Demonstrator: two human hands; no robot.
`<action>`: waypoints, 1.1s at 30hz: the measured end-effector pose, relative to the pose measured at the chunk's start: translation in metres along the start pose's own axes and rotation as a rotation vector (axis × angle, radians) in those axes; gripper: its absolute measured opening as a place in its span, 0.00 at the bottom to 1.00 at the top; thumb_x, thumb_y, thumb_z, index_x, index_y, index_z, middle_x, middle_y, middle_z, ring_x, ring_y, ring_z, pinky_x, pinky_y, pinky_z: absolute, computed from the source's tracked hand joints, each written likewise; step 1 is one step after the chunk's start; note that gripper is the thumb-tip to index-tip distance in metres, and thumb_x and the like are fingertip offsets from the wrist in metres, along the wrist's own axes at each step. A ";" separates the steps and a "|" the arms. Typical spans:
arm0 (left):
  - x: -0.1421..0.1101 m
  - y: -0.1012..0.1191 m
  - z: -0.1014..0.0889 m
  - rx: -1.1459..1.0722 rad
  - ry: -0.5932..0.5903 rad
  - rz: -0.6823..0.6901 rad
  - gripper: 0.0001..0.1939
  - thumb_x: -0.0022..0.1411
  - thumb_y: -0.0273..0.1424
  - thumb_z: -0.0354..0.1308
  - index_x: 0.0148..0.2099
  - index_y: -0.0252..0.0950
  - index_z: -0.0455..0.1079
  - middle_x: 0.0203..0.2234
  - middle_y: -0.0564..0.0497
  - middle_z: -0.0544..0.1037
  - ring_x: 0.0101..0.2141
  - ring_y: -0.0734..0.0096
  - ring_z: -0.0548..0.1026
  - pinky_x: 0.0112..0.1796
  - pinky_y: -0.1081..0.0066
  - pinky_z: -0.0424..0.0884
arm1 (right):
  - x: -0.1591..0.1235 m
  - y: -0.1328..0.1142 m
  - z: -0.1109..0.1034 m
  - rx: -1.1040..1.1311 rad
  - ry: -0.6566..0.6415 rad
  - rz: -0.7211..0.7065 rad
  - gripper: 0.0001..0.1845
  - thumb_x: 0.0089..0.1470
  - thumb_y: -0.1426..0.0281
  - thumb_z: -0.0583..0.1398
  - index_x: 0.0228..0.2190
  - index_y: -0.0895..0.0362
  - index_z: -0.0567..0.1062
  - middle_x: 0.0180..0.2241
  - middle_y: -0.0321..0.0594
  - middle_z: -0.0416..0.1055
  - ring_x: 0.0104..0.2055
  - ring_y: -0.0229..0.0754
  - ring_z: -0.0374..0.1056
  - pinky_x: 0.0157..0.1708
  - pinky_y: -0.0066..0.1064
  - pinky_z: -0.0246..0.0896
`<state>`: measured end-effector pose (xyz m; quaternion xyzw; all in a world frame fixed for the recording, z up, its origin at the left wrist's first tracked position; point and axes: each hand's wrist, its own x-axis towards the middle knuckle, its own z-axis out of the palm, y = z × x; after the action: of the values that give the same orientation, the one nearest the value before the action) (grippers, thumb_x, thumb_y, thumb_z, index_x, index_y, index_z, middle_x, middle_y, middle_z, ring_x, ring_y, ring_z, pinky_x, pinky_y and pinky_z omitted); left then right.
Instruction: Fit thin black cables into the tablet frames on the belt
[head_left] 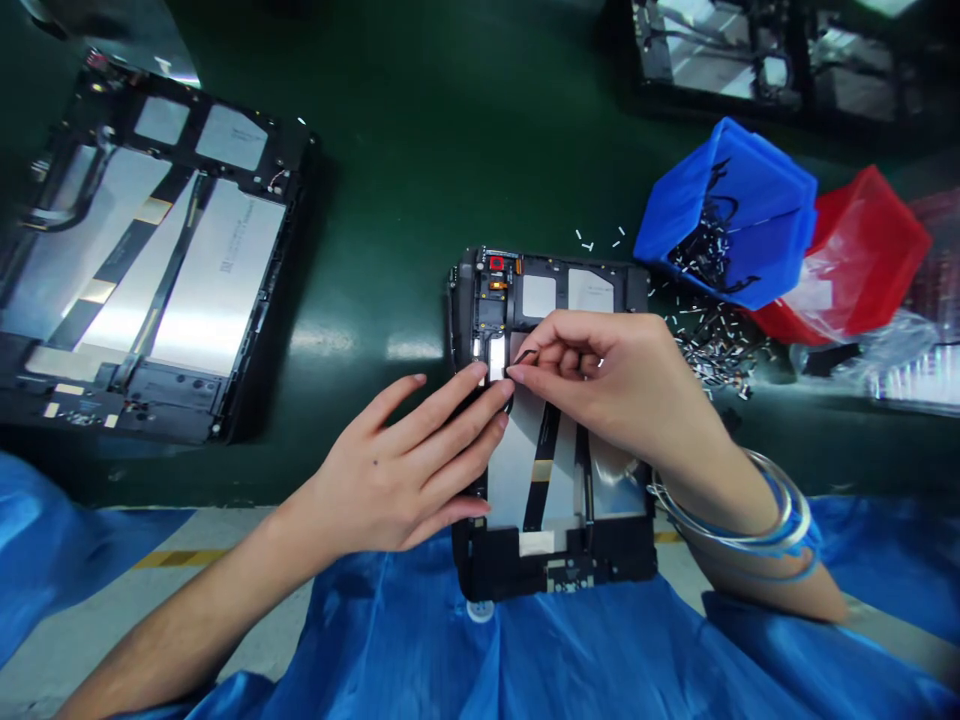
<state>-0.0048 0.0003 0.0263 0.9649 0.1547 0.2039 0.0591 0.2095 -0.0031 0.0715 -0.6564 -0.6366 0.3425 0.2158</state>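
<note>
An opened tablet chassis (551, 560) lies in front of me on the green mat, its silver battery plates and black flex cables exposed. My left hand (397, 470) rests flat on the chassis's left edge, fingers stretched out and fingertips touching a small white part near the top left. My right hand (615, 375) is curled over the upper middle of the chassis, thumb and forefinger pinched on a thin dark strip (525, 357) right next to my left fingertips. Silver and blue bangles (757, 520) circle my right wrist.
A second opened tablet chassis (142, 270) lies at the far left. A blue bin (731, 210) of small dark parts and a red bin (862, 250) stand at the right, with loose small parts (712, 345) scattered beside them. Another chassis (750, 55) lies at the top right.
</note>
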 end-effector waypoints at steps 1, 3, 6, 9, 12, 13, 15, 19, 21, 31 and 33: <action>0.001 -0.001 0.000 0.000 -0.012 0.019 0.23 0.72 0.40 0.42 0.55 0.31 0.70 0.58 0.43 0.70 0.60 0.55 0.65 0.57 0.58 0.60 | 0.000 0.000 0.001 -0.026 0.000 -0.008 0.05 0.48 0.75 0.64 0.23 0.57 0.74 0.17 0.27 0.65 0.19 0.30 0.58 0.24 0.27 0.54; 0.003 -0.003 0.000 0.000 -0.028 0.047 0.23 0.72 0.39 0.41 0.54 0.31 0.70 0.58 0.43 0.70 0.60 0.56 0.66 0.57 0.59 0.60 | -0.003 -0.001 0.001 -0.092 0.032 -0.030 0.03 0.50 0.74 0.63 0.26 0.57 0.74 0.18 0.28 0.66 0.20 0.31 0.60 0.25 0.27 0.54; 0.005 -0.004 0.000 -0.002 -0.025 0.058 0.23 0.72 0.41 0.41 0.53 0.31 0.71 0.57 0.43 0.71 0.59 0.55 0.67 0.57 0.57 0.60 | -0.013 0.001 0.002 -0.271 0.202 -0.095 0.03 0.56 0.70 0.60 0.33 0.55 0.75 0.20 0.30 0.68 0.22 0.33 0.63 0.25 0.28 0.55; 0.006 -0.004 0.001 -0.018 -0.011 0.057 0.25 0.72 0.42 0.40 0.52 0.31 0.71 0.56 0.43 0.72 0.58 0.55 0.68 0.58 0.57 0.59 | -0.028 0.007 0.002 -0.476 0.279 -0.306 0.09 0.60 0.72 0.56 0.40 0.56 0.76 0.24 0.35 0.70 0.26 0.36 0.66 0.26 0.29 0.56; 0.006 -0.004 0.001 -0.039 -0.003 0.054 0.25 0.72 0.42 0.40 0.52 0.30 0.70 0.56 0.42 0.72 0.58 0.54 0.68 0.58 0.56 0.58 | -0.038 0.015 0.005 -0.653 0.223 -0.550 0.14 0.59 0.79 0.56 0.45 0.59 0.76 0.26 0.38 0.72 0.28 0.38 0.65 0.26 0.30 0.57; 0.006 -0.004 0.000 -0.045 -0.002 0.052 0.25 0.72 0.42 0.41 0.52 0.30 0.70 0.56 0.41 0.72 0.58 0.54 0.68 0.58 0.56 0.57 | -0.039 0.016 0.006 -0.702 0.217 -0.592 0.16 0.58 0.80 0.56 0.45 0.60 0.76 0.26 0.39 0.72 0.28 0.38 0.65 0.26 0.30 0.57; 0.006 -0.005 0.000 -0.050 0.001 0.051 0.25 0.72 0.43 0.41 0.53 0.29 0.70 0.56 0.41 0.72 0.58 0.53 0.68 0.59 0.55 0.56 | -0.040 0.017 0.008 -0.772 0.231 -0.623 0.16 0.57 0.81 0.56 0.45 0.60 0.76 0.25 0.39 0.71 0.28 0.39 0.63 0.24 0.30 0.56; 0.004 -0.005 0.001 -0.050 -0.005 0.044 0.26 0.72 0.43 0.39 0.54 0.30 0.70 0.57 0.41 0.71 0.59 0.54 0.67 0.59 0.55 0.56 | -0.041 0.013 0.010 -0.850 0.242 -0.609 0.15 0.59 0.78 0.56 0.44 0.59 0.77 0.23 0.39 0.69 0.27 0.39 0.62 0.23 0.32 0.52; 0.002 -0.005 0.003 -0.065 0.003 0.032 0.26 0.72 0.42 0.39 0.55 0.30 0.69 0.57 0.41 0.70 0.60 0.54 0.66 0.58 0.54 0.58 | -0.043 0.011 0.011 -0.883 0.242 -0.598 0.14 0.60 0.76 0.56 0.46 0.61 0.77 0.23 0.39 0.70 0.27 0.39 0.62 0.23 0.32 0.51; 0.002 -0.005 0.005 -0.088 0.025 0.028 0.26 0.72 0.42 0.41 0.55 0.29 0.70 0.56 0.39 0.71 0.59 0.51 0.66 0.55 0.54 0.61 | -0.033 0.016 0.015 -0.879 0.299 -0.501 0.19 0.62 0.77 0.51 0.47 0.57 0.78 0.21 0.37 0.66 0.25 0.37 0.57 0.22 0.31 0.44; 0.003 -0.004 0.005 -0.089 0.033 0.029 0.26 0.72 0.41 0.41 0.55 0.28 0.70 0.56 0.39 0.72 0.59 0.51 0.67 0.55 0.53 0.61 | -0.029 0.018 0.012 -0.873 0.267 -0.473 0.21 0.62 0.77 0.49 0.48 0.54 0.77 0.23 0.37 0.67 0.26 0.36 0.57 0.23 0.31 0.44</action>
<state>-0.0012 0.0053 0.0222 0.9599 0.1324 0.2276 0.0966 0.2143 -0.0350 0.0559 -0.5614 -0.8183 -0.1002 0.0723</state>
